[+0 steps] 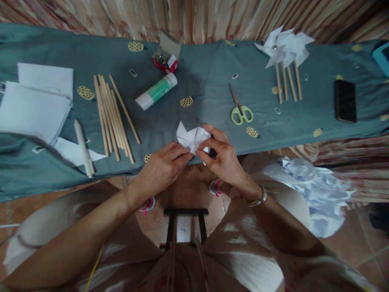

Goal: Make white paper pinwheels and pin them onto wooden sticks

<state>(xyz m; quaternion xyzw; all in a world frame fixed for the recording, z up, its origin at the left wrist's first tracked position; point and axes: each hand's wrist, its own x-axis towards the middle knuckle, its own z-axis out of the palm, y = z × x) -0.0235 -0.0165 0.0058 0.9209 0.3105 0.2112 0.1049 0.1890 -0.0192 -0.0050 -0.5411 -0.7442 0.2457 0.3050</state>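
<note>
A white paper pinwheel [192, 138] with folded blades is held between my hands at the front edge of the cloth-covered table. My left hand [165, 166] pinches its lower left side, fingers pressed together. My right hand [221, 152] grips its right side, with thumb and index finger meeting near the middle of the paper. The fingers cover part of the blades, and whether a pin sits at the centre cannot be made out. Scissors with light green handles [241, 112] lie to the right, beyond my right hand. A glue stick [157, 91] lies farther back on the left.
Several wooden sticks [110, 117] and stacked white paper [33, 105] lie left, with a white pen-shaped tool [82, 146]. A red box of small metal pieces [165, 61] stands behind. Paper pinwheels on sticks [285, 46] and a phone [345, 101] are right. A plastic bag [316, 194] hangs below.
</note>
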